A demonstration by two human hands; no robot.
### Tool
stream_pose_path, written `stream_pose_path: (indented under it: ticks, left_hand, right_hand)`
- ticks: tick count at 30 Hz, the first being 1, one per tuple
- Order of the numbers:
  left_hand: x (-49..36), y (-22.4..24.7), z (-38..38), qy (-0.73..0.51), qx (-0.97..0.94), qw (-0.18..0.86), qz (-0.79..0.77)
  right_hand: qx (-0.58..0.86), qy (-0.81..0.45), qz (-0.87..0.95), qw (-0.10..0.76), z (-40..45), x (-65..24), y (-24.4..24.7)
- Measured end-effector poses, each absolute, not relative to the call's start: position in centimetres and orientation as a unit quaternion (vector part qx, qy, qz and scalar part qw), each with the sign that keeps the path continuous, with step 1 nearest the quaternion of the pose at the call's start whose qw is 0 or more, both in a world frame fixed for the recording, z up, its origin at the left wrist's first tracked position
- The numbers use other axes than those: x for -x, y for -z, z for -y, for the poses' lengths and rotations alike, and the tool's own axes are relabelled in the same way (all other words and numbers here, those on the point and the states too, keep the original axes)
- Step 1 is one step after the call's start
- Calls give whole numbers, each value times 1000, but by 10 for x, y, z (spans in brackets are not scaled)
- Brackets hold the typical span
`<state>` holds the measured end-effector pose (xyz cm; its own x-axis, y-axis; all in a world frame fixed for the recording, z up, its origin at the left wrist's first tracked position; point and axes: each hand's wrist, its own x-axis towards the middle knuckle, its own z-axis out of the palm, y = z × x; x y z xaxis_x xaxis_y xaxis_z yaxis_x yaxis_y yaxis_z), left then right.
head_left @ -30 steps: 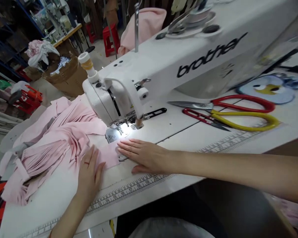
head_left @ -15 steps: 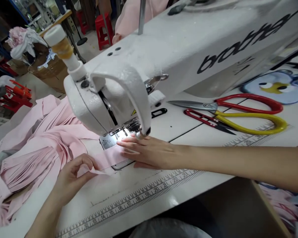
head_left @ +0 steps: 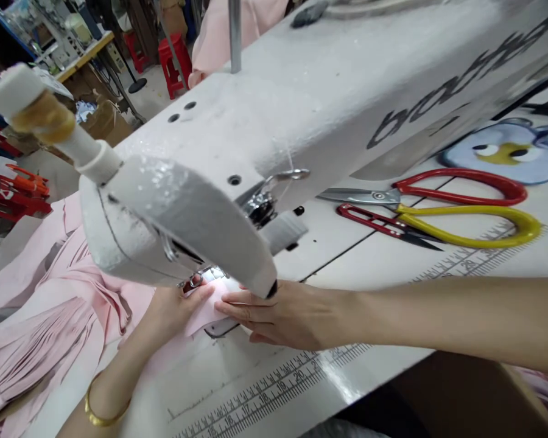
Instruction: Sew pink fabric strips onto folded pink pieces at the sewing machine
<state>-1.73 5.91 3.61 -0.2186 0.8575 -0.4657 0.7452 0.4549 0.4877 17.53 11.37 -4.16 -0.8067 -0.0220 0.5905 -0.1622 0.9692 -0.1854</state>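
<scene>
A pink fabric piece (head_left: 206,313) lies under the lit needle area of the white sewing machine (head_left: 178,213). My left hand (head_left: 173,310) is close by the presser foot, its thumb on the fabric and its fingers partly hidden behind the machine head; it appears to grip the fabric's edge. My right hand (head_left: 283,316) lies flat with fingers stretched out, the fingertips touching the right side of the fabric. The machine's curved guard hides part of the needle and the fingers near it.
Stacked pink fabric strips (head_left: 50,340) spread over the table's left side. Scissors (head_left: 475,207) with red and yellow handles and red thread snips (head_left: 383,225) lie to the right, near a cartoon-eyed patch (head_left: 497,152). A printed ruler (head_left: 274,398) runs along the front edge.
My left hand has moved right and forward from the fabric's near end to beside the presser foot. My right hand stays on the fabric. The view has shifted nearer the machine.
</scene>
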Motion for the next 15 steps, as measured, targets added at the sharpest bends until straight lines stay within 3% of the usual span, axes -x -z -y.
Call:
stream_pose_path:
  ticks: [8, 15]
  left_hand:
    - [17, -31, -55, -81, -502, 338, -792]
    - [17, -28, -55, -97, -514, 363, -771]
  right_hand:
    - [-33, -216, 933, 287, -114, -174, 41]
    - [-30, -230, 936, 266, -117, -176, 30]
